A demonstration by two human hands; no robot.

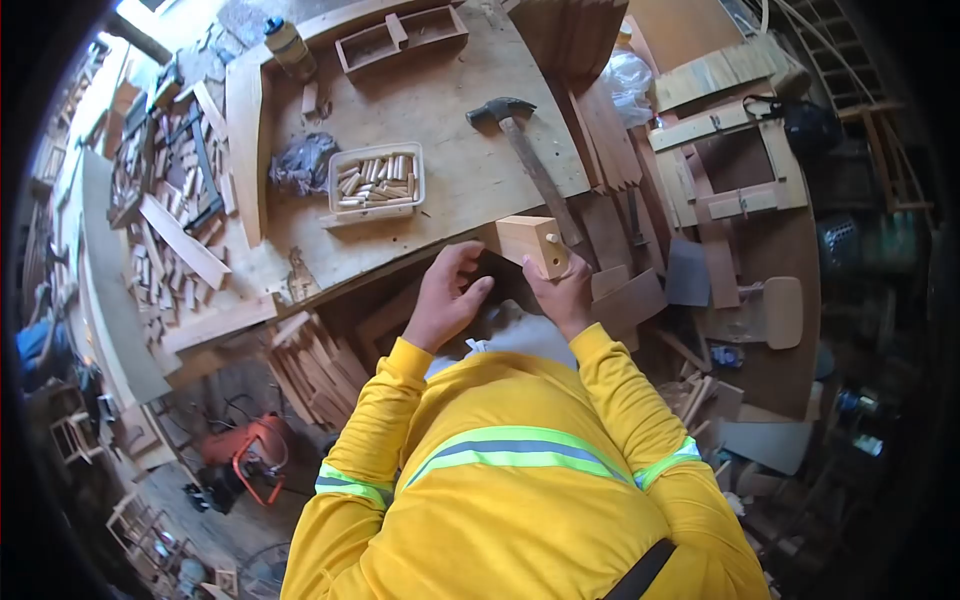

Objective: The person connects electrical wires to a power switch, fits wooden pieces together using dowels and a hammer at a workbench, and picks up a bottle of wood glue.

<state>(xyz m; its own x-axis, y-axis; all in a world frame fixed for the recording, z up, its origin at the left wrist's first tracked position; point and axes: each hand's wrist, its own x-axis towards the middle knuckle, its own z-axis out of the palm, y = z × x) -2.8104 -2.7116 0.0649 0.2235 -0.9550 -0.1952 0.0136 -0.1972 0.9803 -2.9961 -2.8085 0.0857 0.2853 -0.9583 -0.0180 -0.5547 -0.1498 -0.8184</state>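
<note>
My right hand (562,296) grips a pale wooden block (527,243) just past the near edge of the workbench. One short wooden dowel (551,238) sticks out of the block's end face, and a dark round hole shows below it. To the left, my left hand (448,298) hovers apart from the block, fingers loosely bent and thumb held away; nothing shows between them. On the bench ahead stands a clear plastic tub (376,180) filled with several wooden dowels. A hammer (520,150) lies to its right, its handle pointing towards the block.
The workbench (470,190) also bears a wooden divided tray (400,42), a bottle (288,48), a crumpled dark cloth (304,163) and scattered offcuts (170,270) at left. A wooden frame (730,165) lies at right. Stacked boards (315,370) stand under the bench.
</note>
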